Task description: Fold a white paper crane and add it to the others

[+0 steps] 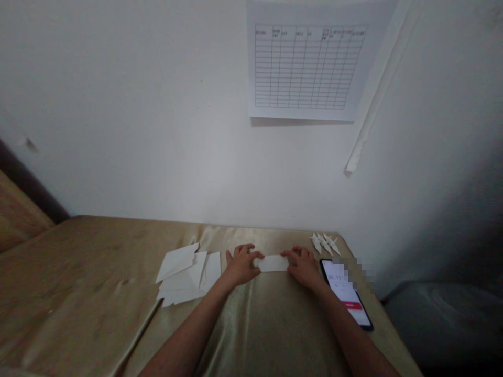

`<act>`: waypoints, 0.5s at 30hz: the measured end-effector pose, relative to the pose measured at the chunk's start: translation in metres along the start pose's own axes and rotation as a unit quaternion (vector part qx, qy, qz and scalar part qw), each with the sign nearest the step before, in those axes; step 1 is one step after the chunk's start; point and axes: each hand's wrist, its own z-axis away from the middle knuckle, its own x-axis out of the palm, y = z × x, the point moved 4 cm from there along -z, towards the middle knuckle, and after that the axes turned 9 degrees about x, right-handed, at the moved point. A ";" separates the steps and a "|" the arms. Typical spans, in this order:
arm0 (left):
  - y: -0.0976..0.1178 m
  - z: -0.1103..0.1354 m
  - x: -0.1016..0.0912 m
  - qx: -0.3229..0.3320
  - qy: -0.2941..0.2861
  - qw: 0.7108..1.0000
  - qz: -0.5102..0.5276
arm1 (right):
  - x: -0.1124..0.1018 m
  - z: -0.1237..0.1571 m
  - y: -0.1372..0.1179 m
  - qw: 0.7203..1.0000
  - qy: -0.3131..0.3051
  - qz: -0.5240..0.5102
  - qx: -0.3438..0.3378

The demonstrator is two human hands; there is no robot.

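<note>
A small white folded sheet of paper (274,263) lies flat as a wide rectangle on the cloth-covered table. At its left end, my left hand (241,264) grips the edge between thumb and index finger, the other fingers spread on the cloth. My right hand (304,266) pinches the opposite end with thumb and forefinger, its remaining fingers curled. Left of my left hand is a loose pile of white paper pieces (184,277). Several small folded paper cranes (324,244) stand in a row beyond my right hand.
A phone (346,293) with a lit screen lies beside my right forearm. The shiny tan cloth (98,272) has creases. Behind the table rises a white wall (157,131) with a printed grid sheet (306,68) on it. A dark rounded object (444,314) stands at the right.
</note>
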 end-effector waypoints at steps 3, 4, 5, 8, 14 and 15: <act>0.000 0.000 0.000 0.005 -0.001 1.000 -0.002 | 0.001 0.002 0.000 1.000 0.011 0.000 -0.005; 0.000 0.000 0.001 0.005 0.002 1.000 -0.002 | 0.002 0.002 0.000 1.000 0.013 -0.002 -0.005; 0.002 0.000 0.002 0.005 0.008 1.000 -0.003 | 0.002 0.003 -0.001 1.000 0.016 -0.005 -0.005; 0.008 0.000 0.008 -0.001 0.037 0.999 -0.017 | 0.005 0.006 -0.004 0.999 0.032 -0.015 -0.008; 0.020 -0.003 0.020 -0.016 0.083 0.996 -0.031 | 0.010 0.010 -0.010 0.998 0.066 -0.020 -0.007; 0.021 -0.003 0.021 -0.021 0.083 0.996 -0.033 | 0.011 0.011 -0.011 0.997 0.069 -0.022 -0.006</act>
